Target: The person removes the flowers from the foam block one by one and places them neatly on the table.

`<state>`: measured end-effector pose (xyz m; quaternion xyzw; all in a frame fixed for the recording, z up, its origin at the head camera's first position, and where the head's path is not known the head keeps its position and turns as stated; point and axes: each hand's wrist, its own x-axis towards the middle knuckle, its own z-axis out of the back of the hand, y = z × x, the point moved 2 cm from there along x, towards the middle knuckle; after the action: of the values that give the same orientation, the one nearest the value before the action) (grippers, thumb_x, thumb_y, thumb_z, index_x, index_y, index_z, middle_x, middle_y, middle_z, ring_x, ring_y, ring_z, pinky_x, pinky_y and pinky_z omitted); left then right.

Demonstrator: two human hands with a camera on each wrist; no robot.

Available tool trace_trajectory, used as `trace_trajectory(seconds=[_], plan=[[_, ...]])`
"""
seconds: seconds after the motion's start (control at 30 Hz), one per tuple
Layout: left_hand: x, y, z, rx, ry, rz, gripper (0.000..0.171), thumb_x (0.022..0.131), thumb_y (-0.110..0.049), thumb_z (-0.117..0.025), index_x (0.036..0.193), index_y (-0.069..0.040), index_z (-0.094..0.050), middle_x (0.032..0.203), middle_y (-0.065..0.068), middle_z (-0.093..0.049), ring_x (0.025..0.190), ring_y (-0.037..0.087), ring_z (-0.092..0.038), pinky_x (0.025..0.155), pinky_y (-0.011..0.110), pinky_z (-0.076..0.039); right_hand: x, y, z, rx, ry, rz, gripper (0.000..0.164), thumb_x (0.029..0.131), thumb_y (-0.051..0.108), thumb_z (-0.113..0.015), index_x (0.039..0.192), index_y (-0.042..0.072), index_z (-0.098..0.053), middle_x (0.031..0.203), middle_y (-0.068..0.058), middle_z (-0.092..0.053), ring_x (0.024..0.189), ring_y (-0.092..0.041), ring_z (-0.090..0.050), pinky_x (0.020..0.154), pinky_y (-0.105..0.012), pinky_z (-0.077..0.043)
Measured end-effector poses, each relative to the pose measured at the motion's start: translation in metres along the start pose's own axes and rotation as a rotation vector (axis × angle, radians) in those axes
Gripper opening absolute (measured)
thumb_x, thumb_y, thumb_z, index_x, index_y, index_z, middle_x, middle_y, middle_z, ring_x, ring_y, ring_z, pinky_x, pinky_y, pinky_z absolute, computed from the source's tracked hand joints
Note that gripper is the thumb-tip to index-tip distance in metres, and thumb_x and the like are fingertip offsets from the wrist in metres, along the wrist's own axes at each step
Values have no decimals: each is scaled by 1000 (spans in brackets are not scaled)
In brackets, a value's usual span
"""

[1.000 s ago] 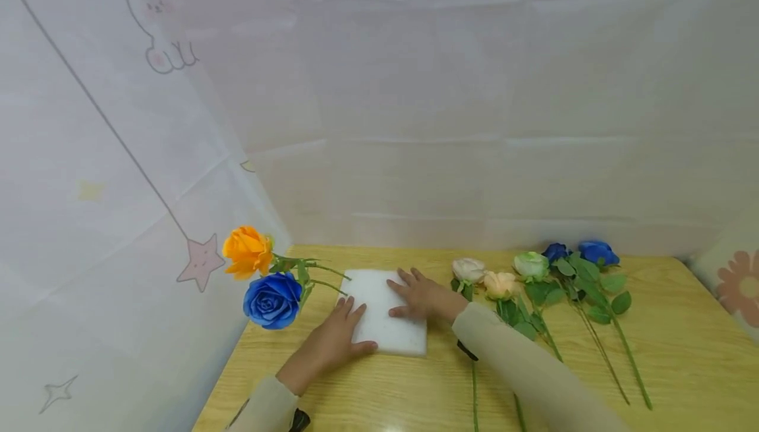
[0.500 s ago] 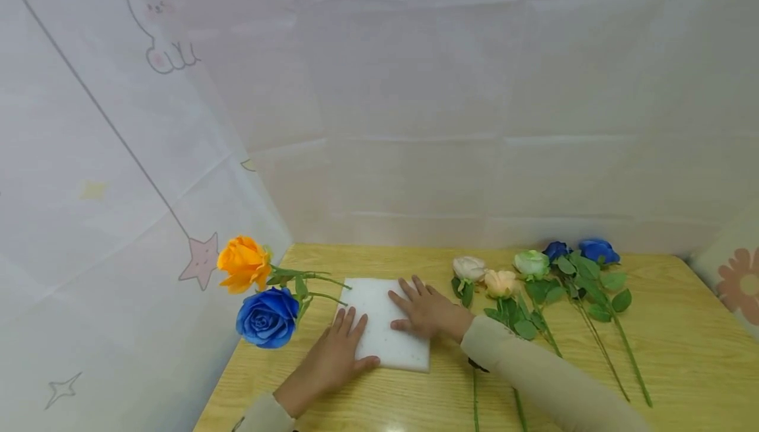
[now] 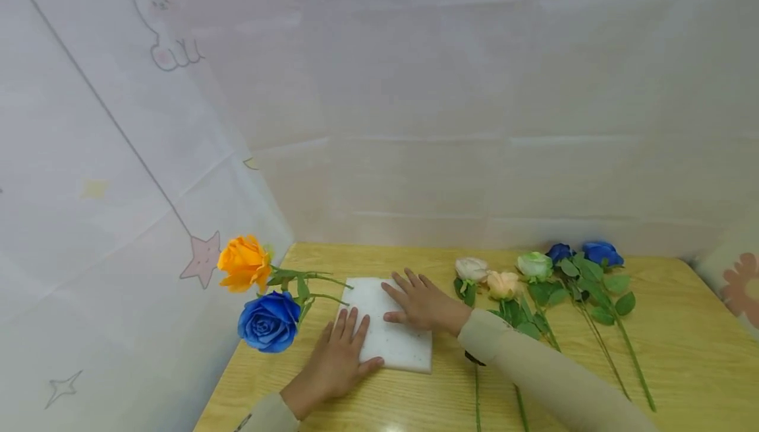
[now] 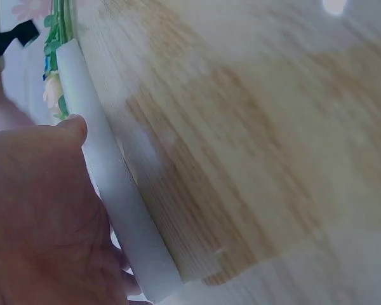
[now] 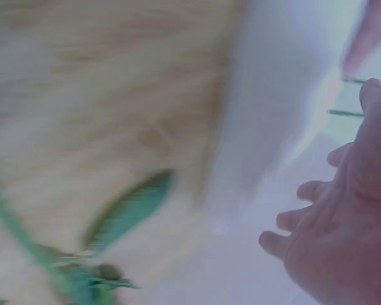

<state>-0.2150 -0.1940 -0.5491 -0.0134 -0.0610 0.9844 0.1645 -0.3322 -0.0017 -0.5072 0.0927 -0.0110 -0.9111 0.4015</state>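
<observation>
A white foam block point(image 3: 394, 350) lies on the wooden table between both hands. My left hand point(image 3: 339, 361) rests over its near left corner with fingers spread; in the left wrist view the thumb point(image 4: 76, 129) is at the block's side edge. Across the block's right part extends my right hand point(image 3: 422, 305), its fingers straight and fanned out. From the block's left side an orange rose point(image 3: 244, 263) and a blue rose point(image 3: 269, 322) lean out to the left, their bare stem ends overlapping the block's edge in the head view.
Right of the block lie a pale rose point(image 3: 471, 270), a peach rose point(image 3: 503, 284), a green-white rose point(image 3: 535, 266) and two blue roses point(image 3: 602, 253), with long leafy stems. The right sleeve point(image 3: 545, 373) covers some stems. A cloth backdrop point(image 3: 415, 175) rises behind the table.
The foam block and the two leaning roses have come slightly nearer the person, mostly in the first half second. Both hands stay spread on the block and shift a little with it.
</observation>
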Motion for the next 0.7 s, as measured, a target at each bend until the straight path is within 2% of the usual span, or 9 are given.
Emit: trace_trajectory(seconds=[0.17,0.33,0.53,0.7], plan=[[1,-1,1,-3,16,-8,91,99,-73,-33,160,-5,-29,165,27,-19,151,48,-16,117,65,-24,21,8,26,180,-68,126,73,105,55,-44,163,16,-23,166,-17,-24,153,-38,-22,119,-56,-28],[1,-1,3,-9,47,-5,88,100,-72,-32,161,-8,-28,165,26,-18,152,47,-15,118,62,-24,34,17,45,345,-96,192,66,106,45,-49,161,14,-30,163,-14,-30,150,-32,-30,118,-52,-31],[-2,-5,8,-5,58,3,82,102,-67,-35,160,-10,-31,164,26,-20,151,46,-18,117,61,-27,48,25,50,472,-204,263,55,105,36,-56,154,15,-43,153,-6,-48,137,-26,-49,111,-45,-43],[-6,-9,7,40,46,19,78,103,-64,-36,160,-10,-32,164,26,-24,151,45,-22,116,60,-30,63,32,48,544,-241,309,52,102,31,-64,150,20,-50,147,-1,-54,130,-22,-55,105,-41,-49]])
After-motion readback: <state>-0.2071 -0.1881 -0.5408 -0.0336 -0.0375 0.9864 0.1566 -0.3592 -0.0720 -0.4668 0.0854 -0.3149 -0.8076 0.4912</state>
